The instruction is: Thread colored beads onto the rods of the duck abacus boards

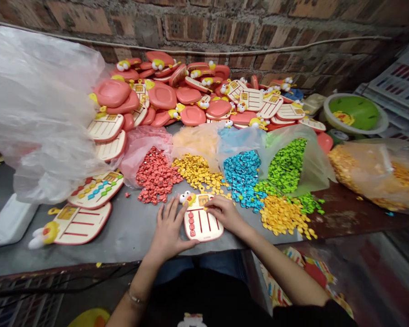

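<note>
A toy abacus board (202,221) with a yellow chick head lies flat on the grey table (129,231) right in front of me. A column of red beads sits on its left rod. My left hand (168,229) rests flat beside the board's left edge, fingers spread, thumb touching its lower corner. My right hand (225,212) lies on the board's upper right part, fingers curled down onto it; what they pinch, if anything, is hidden.
Beyond the board lie heaps of red beads (156,176), yellow beads (197,172), blue beads (241,175), green beads (286,165) and more yellow beads (284,218). Finished boards (95,190) lie left. A pile of red boards (191,95) lines the brick wall. Plastic bags (37,113) at left and right.
</note>
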Available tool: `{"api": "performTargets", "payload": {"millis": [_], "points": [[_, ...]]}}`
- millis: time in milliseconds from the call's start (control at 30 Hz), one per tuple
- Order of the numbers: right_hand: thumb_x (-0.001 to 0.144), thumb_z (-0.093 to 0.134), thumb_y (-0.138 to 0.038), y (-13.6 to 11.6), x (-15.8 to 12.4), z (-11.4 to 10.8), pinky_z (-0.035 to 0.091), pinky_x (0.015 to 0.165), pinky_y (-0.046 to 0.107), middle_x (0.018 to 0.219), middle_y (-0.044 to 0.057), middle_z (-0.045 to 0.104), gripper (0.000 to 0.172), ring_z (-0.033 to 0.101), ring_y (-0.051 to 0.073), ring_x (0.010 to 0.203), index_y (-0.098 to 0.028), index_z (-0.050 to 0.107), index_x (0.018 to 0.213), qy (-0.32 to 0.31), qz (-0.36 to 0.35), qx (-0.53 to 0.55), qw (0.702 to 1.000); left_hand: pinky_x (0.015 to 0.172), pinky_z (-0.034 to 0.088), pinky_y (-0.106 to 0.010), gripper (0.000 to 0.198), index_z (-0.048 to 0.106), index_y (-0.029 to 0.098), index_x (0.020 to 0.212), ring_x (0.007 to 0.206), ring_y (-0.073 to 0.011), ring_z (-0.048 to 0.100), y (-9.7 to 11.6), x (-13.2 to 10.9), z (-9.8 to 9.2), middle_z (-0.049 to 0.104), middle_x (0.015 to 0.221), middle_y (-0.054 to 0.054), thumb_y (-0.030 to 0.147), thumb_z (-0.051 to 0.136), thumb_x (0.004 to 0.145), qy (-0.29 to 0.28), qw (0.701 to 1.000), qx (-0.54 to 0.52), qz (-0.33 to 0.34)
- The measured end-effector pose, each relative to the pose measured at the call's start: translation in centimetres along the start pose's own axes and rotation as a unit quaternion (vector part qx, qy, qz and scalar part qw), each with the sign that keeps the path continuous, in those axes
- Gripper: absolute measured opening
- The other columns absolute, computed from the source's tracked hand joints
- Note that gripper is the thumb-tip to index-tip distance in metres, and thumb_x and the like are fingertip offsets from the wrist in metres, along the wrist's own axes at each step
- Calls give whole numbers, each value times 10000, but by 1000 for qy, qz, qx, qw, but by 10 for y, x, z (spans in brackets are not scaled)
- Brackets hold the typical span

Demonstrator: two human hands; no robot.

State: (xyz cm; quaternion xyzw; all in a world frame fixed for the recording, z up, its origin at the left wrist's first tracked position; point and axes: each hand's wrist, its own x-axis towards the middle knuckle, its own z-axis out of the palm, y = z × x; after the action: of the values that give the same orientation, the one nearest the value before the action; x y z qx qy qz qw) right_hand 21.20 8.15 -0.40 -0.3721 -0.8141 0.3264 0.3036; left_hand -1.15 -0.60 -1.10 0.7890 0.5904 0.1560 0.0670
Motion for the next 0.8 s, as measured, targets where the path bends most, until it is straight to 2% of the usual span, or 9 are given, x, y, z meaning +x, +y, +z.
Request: {"api": "performTargets", "payload": {"millis": [167,267,400,433,500,567,600,700,800], "points": [[902,607,-176,-3,11,14,452,796,333,866,61,656,119,582,192,865,-195,724,887,-34,-78,-26,996,1149,128,-535,1034,301,191,1499,1435,-375,216,0,-1,1,176,1593,-157,710,647,675,2,1000,5,4],[893,634,-208,-11,14,7,432,863,352,884,56,668,108,573,190,902,-199,739,867,-113,-109,-4,988,1149,140,-530,1050,303,196,1500,1431,-378,224,0,-1,1,188,1591,-152,721,654,661,4,1000,3,-4],[900,641,-305,-14,11,-19,428,915,349,898,32,709,137,597,185,955,-221,737,949,-255,-107,93,957,1153,142,-526,1057,297,208,1503,1430,-376,222,0,-1,1,196,1590,-142,710,671,652,2,1000,-4,-12],[919,611,-309,-11,11,-26,446,893,336,914,37,713,161,611,180,943,-215,728,978,-245,-92,110,959,1152,142,-530,1056,298,209,1503,1430,-378,220,0,0,0,195,1591,-142,700,679,649,0,1000,-5,-13],[947,557,-274,2,16,-37,468,853,333,951,61,708,183,626,185,918,-195,709,1011,-141,-45,75,986,1147,146,-539,1053,305,206,1500,1429,-385,216,1,0,-1,188,1591,-150,680,694,644,-5,1000,-6,-15],[937,549,-215,19,25,-43,469,847,355,968,85,691,169,614,210,930,-185,707,991,-11,-5,-44,999,1144,148,-544,1056,300,190,1502,1432,-388,206,1,0,-2,177,1591,-165,667,697,647,-10,1000,-5,-16],[921,558,-182,28,30,-44,468,841,359,961,91,683,159,604,219,929,-183,711,964,20,1,-108,994,1143,148,-544,1058,293,183,1504,1436,-388,196,2,0,-2,166,1593,-170,662,696,652,-11,1000,-5,-15],[886,565,-107,47,43,-41,476,783,321,922,80,671,181,587,208,871,-195,722,896,-6,-22,-231,973,1141,134,-556,997,305,228,1503,1448,-397,153,2,-1,-4,112,1609,-144,636,691,680,-9,1000,-5,0],[882,552,-88,51,47,-38,487,755,291,895,65,672,207,589,188,835,-206,723,882,-25,-48,-250,967,1139,97,-579,890,359,307,1476,1453,-407,117,2,-1,-5,118,1615,-92,616,682,706,-10,1000,-5,29]]}}
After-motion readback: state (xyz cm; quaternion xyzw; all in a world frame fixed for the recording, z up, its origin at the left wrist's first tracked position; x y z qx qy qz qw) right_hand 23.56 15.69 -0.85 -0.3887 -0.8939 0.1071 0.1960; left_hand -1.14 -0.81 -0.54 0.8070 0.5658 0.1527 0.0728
